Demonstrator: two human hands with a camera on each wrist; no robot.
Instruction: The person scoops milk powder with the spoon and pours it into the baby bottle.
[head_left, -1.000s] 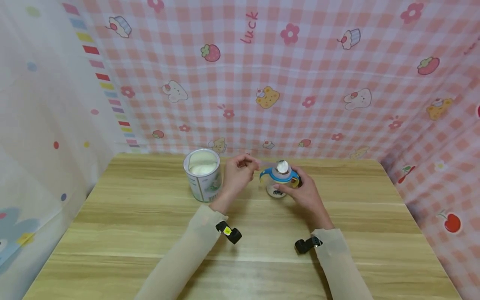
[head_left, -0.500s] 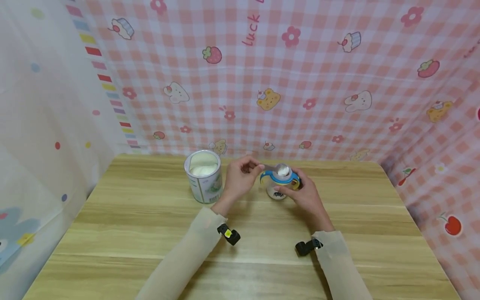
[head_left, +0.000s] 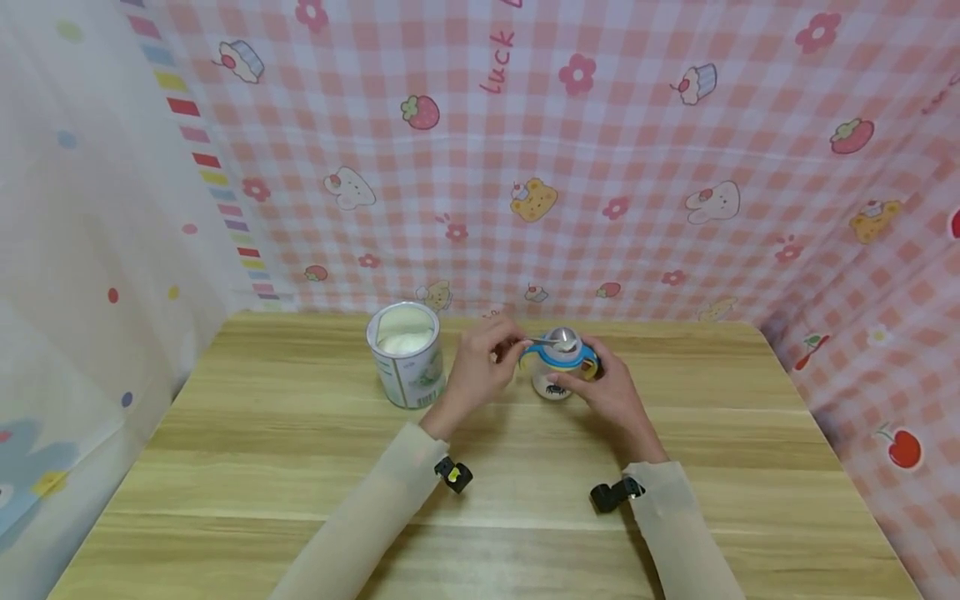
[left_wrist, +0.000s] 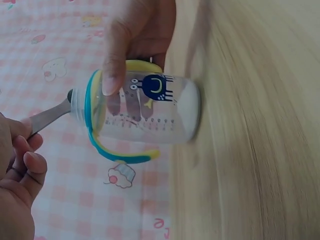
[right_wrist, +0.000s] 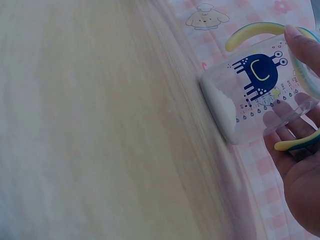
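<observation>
A clear baby bottle (head_left: pixel 552 382) with a blue and yellow two-handled collar stands upright on the table, its mouth uncovered. White powder (left_wrist: pixel 189 112) lies in its bottom, below a dark blue cartoon print. My right hand (head_left: pixel 611 385) grips the bottle from the right, thumb in front and fingers behind. Between thumb and fingers, my left hand (head_left: pixel 483 358) pinches the handle of a metal spoon (left_wrist: pixel 50 116). The spoon's bowl tilts at the bottle's mouth, with a little white powder near it in the head view. Left of that hand stands an open tin (head_left: pixel 408 367) of white powder.
The wooden table (head_left: pixel 525 550) ends at the back against a pink checked cloth (head_left: pixel 645 150) with cartoon prints. A pale cloth (head_left: pixel 112 208) hangs at the left. Each wrist carries a small black camera.
The heaped powder on the spoon has gone from its bowl, which has tipped over the bottle's mouth. My left hand has turned slightly; my right hand keeps its hold on the bottle.
</observation>
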